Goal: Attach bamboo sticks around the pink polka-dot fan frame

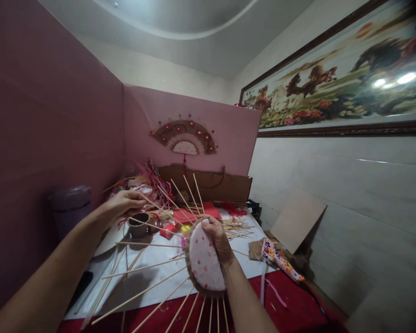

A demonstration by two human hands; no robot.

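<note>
My right hand [217, 238] grips the straight edge of a half-round fan base [205, 261], thumb on its white face with small red spots and a brown rim. Thin wooden sticks [149, 289] radiate from the curved rim like spokes. With fingers pinched, my left hand [126, 203] holds the outer end of one upper stick [159, 209]. The fan base is tilted above the table, its curved side facing left. My right palm hides part of its straight edge. A brown fan [183, 134] with small flowers and a tassel hangs on the pink panel behind.
A glue gun [280, 261] with a flowered pattern lies at the right on the red cloth [253, 296]. Behind my hands are a brown cup [138, 225], red paper [211, 209], loose sticks [237, 227] and a heap of coloured strips [156, 182]. Clear glue sticks [100, 289] lie front left.
</note>
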